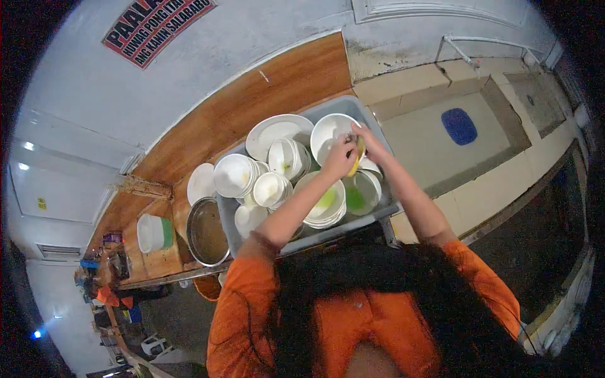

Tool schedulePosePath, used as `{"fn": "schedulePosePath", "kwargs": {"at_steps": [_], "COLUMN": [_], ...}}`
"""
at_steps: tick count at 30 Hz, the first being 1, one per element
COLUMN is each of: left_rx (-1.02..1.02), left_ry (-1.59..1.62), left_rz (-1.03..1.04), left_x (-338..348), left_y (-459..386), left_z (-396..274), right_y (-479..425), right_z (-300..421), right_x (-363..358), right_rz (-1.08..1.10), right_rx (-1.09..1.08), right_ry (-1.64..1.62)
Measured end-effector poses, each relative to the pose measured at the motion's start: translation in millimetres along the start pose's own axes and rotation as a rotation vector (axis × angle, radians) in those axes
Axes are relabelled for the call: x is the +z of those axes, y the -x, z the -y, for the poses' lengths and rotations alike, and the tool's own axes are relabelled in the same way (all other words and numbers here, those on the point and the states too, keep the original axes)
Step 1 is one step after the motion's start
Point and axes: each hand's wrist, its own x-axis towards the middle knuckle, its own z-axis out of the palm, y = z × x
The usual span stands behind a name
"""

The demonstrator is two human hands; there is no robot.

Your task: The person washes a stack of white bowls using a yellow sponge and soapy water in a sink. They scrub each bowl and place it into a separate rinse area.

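My left hand [341,158] is over a large grey plastic tub [302,244] of white dishes, its fingers bent around a small dark item [350,139] too blurred to name. Close beside it, my right hand [371,144] grips a yellow object [360,150], seen nearly edge-on and partly covered by the fingers. Behind both hands a white bowl [326,130] leans in the tub. Below them are a stack of white bowls [326,215] with yellow-green residue and a clear-looking container [363,191] holding something green. Stacked small bowls [270,189] and an oval plate [269,132] fill the left side.
Right of the tub is a tiled sink basin [425,137] with a blue mat [459,126] and a white pipe faucet [465,56]. A round metal pan [205,236] of brownish liquid stands left, near a white-and-green container [153,233]. A sign [158,30] with writing hangs on the wall.
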Motion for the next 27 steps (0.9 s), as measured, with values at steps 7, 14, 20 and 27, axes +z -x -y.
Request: {"fn": "schedulePosePath", "kwargs": {"at_steps": [7, 14, 20, 27], "left_rx": [0.090, -0.310, 0.239, -0.185], "left_ry": [-0.452, 0.067, -0.474, -0.377], "left_rz": [-0.063, 0.028, -0.106, 0.268], "left_x": [-15.6, 15.5, 10.8, 18.8], "left_y": [-16.4, -42.5, -83.5, -53.7], "left_z": [17.9, -19.7, 3.9, -58.9], "right_y": [21.6, -3.7, 16.8, 3.0], "right_z": [52.9, 23.1, 33.5, -4.7], "right_x": [14.2, -30.9, -24.8, -174.8], "right_rz": [-0.121, -0.252, -0.334, -0.795], "right_rx": [-0.067, -0.226, -0.418, -0.423], "right_ry": [0.039, 0.201, 0.184, 0.128]}}
